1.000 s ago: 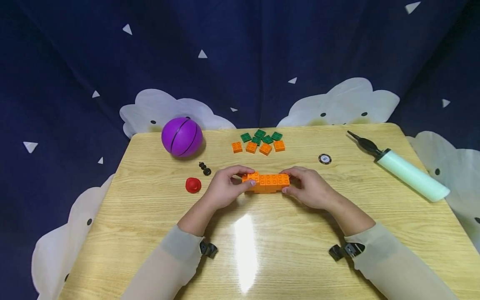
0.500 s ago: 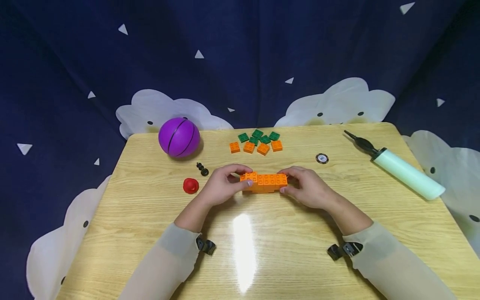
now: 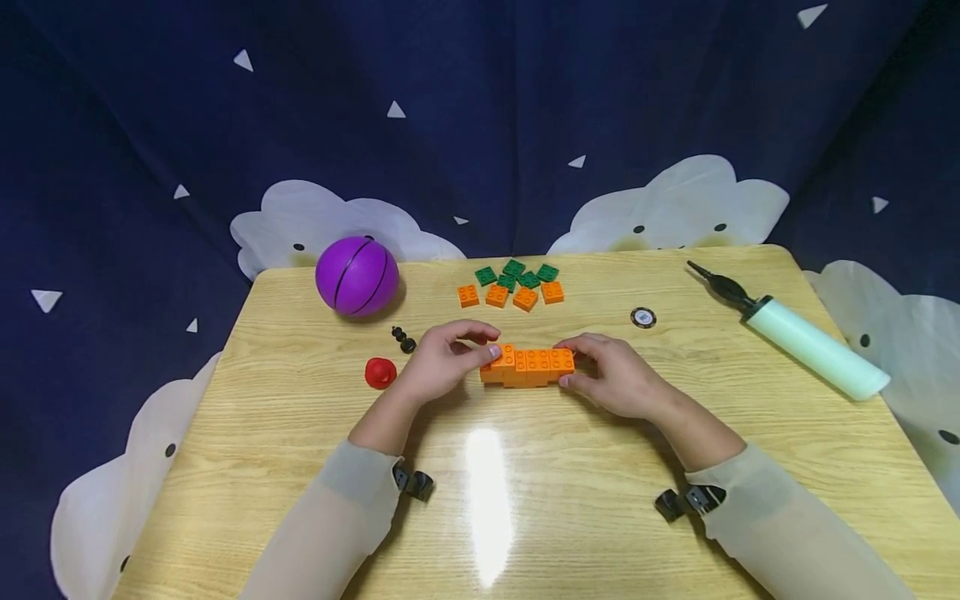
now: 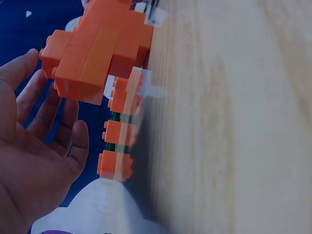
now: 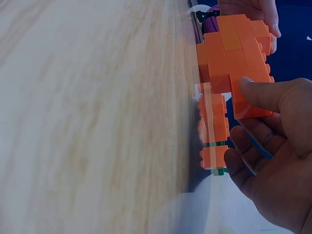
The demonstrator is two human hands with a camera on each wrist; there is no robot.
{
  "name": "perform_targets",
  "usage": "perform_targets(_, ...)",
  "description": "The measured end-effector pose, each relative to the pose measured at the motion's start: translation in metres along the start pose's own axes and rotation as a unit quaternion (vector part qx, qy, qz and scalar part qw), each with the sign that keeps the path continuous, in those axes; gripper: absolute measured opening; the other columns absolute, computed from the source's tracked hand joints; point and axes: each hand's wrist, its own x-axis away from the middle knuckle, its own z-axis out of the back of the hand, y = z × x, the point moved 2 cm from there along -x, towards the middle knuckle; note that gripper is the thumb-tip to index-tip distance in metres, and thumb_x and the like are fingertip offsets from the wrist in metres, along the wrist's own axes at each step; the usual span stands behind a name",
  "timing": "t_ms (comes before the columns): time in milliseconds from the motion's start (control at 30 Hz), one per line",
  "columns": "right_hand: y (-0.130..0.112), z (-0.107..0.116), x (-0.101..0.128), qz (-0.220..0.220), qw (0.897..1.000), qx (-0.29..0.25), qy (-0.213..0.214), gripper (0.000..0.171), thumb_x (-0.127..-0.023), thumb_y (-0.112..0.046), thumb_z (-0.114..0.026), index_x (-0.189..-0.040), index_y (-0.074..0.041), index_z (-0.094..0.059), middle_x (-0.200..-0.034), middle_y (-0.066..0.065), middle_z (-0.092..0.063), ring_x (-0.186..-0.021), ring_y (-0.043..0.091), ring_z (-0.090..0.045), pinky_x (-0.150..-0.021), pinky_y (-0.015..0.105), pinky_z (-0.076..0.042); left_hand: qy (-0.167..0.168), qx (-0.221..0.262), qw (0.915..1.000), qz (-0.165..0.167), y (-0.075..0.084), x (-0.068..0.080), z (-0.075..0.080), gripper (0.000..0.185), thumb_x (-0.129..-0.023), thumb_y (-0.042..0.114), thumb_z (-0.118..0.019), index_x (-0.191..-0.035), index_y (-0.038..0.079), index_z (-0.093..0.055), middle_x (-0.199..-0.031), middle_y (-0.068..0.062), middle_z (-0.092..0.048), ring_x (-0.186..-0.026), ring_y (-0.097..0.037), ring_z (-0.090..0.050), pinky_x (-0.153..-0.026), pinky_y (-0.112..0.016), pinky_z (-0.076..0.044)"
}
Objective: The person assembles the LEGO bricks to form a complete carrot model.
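A structure of joined orange building bricks (image 3: pixel 532 368) stands at the middle of the table, with a raised brick near its left end. My right hand (image 3: pixel 621 379) pinches its right end between thumb and fingers, as the right wrist view also shows. At the other end is my left hand (image 3: pixel 442 364), its thumb touching the top of the raised brick. In the left wrist view the fingers of the left hand (image 4: pixel 41 151) are spread loosely beside the structure, not wrapped round it.
Several loose orange bricks (image 3: pixel 497 296) and green bricks (image 3: pixel 528 280) lie at the back. A purple ball (image 3: pixel 357 276), a black chess piece (image 3: pixel 403 340) and a small red hat (image 3: pixel 380 372) are at left. Rightward lie a poker chip (image 3: pixel 642 317) and a hand pump (image 3: pixel 813 346).
My left hand has loosened from the structure's left end; its thumb has gone from the front face up to the top. The right hand keeps its grip. The view has shifted slightly.
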Motion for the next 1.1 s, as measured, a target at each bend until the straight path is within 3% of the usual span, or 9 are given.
perform_targets(267,0.0,0.0,0.001,0.004,1.0,0.0,0.003,0.045,-0.093,-0.019,-0.079,-0.136,-0.01,-0.065,-0.133,0.007,-0.067,-0.125,0.03,-0.06,-0.107,0.052,-0.046,0.038,-0.003,0.9992,0.014,-0.003,-0.008,0.006,0.036,-0.096,0.032,-0.077,-0.122,0.008,-0.073,-0.109,0.004,-0.074,-0.102,-0.021,-0.069,-0.094,-0.042,-0.054)
perform_targets(567,0.001,-0.001,0.001,0.005,1.0,-0.002,0.003,0.045,-0.093,-0.019,-0.079,-0.136,-0.011,-0.065,-0.133,0.007,-0.066,-0.126,0.03,-0.06,-0.108,0.053,-0.045,0.074,-0.002,0.9966,0.038,-0.01,-0.018,0.01,0.038,-0.096,0.03,-0.077,-0.126,0.007,-0.071,-0.123,-0.005,-0.069,-0.11,-0.021,-0.063,-0.099,-0.043,-0.053)
perform_targets(1100,0.001,-0.001,0.0,0.002,1.0,-0.006,0.002,0.046,-0.093,-0.019,-0.08,-0.136,-0.011,-0.065,-0.134,0.007,-0.066,-0.128,0.03,-0.059,-0.11,0.053,-0.044,0.156,0.019,0.9839,0.086,-0.024,-0.036,0.013,0.039,-0.094,0.022,-0.079,-0.128,0.007,-0.068,-0.132,-0.011,-0.059,-0.1,-0.022,-0.062,-0.071,-0.031,-0.052)
